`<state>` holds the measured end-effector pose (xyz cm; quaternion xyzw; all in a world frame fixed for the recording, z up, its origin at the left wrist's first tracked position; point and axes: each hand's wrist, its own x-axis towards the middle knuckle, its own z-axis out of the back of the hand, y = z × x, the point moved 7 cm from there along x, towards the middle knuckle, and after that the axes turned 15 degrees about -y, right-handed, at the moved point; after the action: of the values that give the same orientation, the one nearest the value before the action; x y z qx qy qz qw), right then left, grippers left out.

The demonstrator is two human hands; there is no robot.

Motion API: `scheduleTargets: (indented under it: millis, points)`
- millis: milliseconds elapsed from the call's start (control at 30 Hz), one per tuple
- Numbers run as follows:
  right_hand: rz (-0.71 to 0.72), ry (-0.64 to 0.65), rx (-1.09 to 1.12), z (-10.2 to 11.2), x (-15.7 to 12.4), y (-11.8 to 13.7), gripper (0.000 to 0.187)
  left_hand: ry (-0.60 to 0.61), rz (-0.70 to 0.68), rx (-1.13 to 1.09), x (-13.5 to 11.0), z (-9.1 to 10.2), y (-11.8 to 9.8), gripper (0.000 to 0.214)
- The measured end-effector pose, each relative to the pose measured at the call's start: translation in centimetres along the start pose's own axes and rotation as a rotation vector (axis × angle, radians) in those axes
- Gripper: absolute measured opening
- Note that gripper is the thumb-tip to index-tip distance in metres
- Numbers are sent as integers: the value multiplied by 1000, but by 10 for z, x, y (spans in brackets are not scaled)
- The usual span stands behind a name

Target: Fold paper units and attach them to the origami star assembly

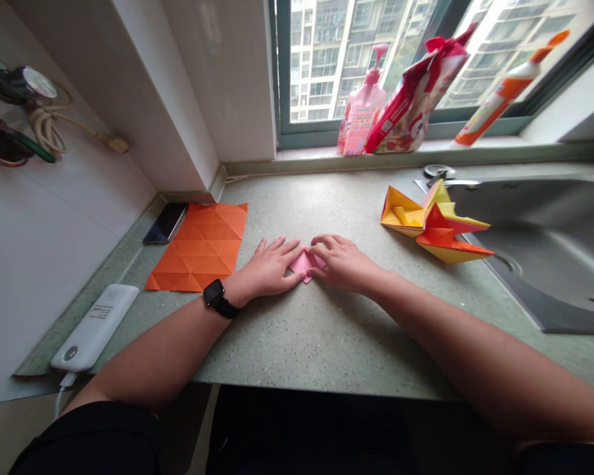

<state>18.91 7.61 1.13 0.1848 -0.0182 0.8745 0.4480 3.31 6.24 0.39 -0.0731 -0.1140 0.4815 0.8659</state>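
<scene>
A small piece of pink folded paper point(305, 263) lies on the counter between my two hands. My left hand point(271, 267) rests flat with its fingers spread, and its fingertips and thumb press on the paper's left side. At the paper's right side, the fingers of my right hand point(345, 264) are bent, with thumb and fingertips gripping its edge. My fingers cover parts of both side corners. Left of my left hand lies a creased orange paper sheet point(198, 247). To the right stand several joined folded paper shapes point(438, 227) in yellow, orange and red.
A phone point(166, 223) and a white power bank point(96, 326) with a cable lie on the left. The steel sink point(564, 244) is at right. On the windowsill stand a pink pump bottle point(361, 112), a red bag point(418, 99) and an orange-white bottle point(499, 99).
</scene>
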Motion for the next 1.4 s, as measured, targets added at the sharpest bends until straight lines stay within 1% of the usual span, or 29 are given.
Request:
scheduleTargets:
  millis: [100,300,400,567,700,833,900,933,1000,1067,1133,1267,1400]
  points:
    - [-12,20,12,-1,0,-2,56,15,-6,-2,1,-2,3,82]
    - [-3,19,27,-6,-1,-6,62,-1,-29,-14,4,-7,8,85]
    - [-3,26,28,-8,-1,-8,66,-28,-46,-8,4,-10,10,82]
    - [-7,29,37,-10,-3,-10,71,-56,-52,7,4,-15,13,69]
    - [-37,52,28,-13,-4,-12,68,-72,-2,19,10,-14,21,60]
    - [-61,76,28,-16,-4,-14,71,-156,113,34,15,-7,30,59]
    - [-61,69,29,-16,-4,-14,72,-190,88,3,14,-4,26,60]
    - [-62,63,29,-17,-4,-14,71,-187,43,-17,13,-4,21,60]
    - [-63,53,28,-17,-5,-14,70,-141,-61,-41,9,-6,11,60]
    - [-64,50,28,-17,-6,-13,69,-81,-114,-23,6,-10,5,62]
    - [-67,51,30,-17,-6,-13,71,-46,-124,7,4,-13,3,66]
    - [-77,53,47,-19,-6,-15,77,-23,-132,25,5,-14,4,77]
    - [-130,75,59,-24,-5,-28,84,-5,-127,16,5,-12,5,79]
